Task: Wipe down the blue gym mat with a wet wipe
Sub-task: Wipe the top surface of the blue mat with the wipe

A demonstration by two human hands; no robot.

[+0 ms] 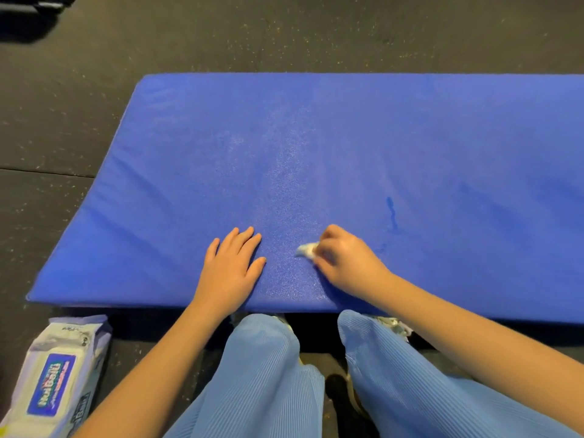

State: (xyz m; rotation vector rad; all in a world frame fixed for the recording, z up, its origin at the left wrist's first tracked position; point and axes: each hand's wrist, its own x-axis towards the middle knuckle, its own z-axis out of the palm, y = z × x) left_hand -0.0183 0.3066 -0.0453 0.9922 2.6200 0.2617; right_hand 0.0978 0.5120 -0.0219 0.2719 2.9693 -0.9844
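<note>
A blue gym mat (347, 147) lies across the dark floor in front of me. My left hand (230, 267) rests flat on its near part, fingers straight and spread. Just to the right, my right hand (344, 257) grips a small bunched white wet wipe (306, 249) and holds it against the mat surface. The wipe pokes out to the left of the curled fingers. A darker wet streak (392, 213) shows on the mat beyond the right hand, and a shiny damp patch runs up the middle.
A pack of wet wipes (53, 377) lies on the floor at the lower left, beside the mat's near corner. My knees in light blue trousers (268, 374) are at the mat's near edge. Dark speckled rubber flooring (63, 121) surrounds the mat.
</note>
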